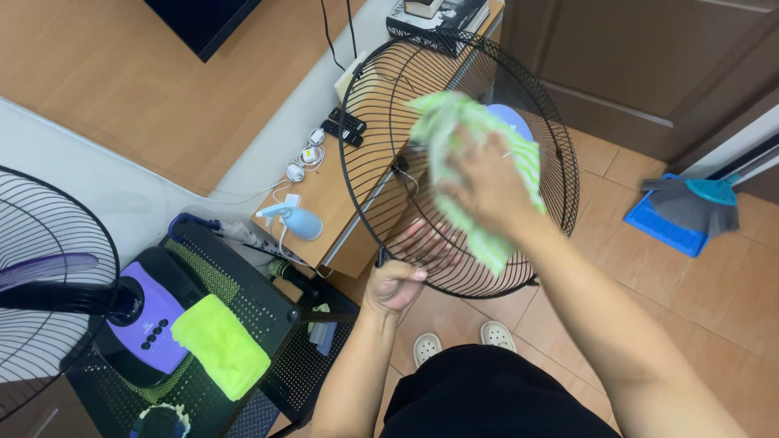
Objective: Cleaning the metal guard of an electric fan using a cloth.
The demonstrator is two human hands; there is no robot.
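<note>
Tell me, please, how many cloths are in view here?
2. A green-and-white striped cloth is pressed against the fan grille by the right hand; a yellow-green cloth lies on the black mesh stand. Others may be hidden.

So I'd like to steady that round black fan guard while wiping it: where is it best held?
Grip the fan guard at its thick outer rim, low on the near edge, coming from below, as the left hand does. The thin wires look easy to bend, and this leaves the face free for the right hand with the cloth.
</note>
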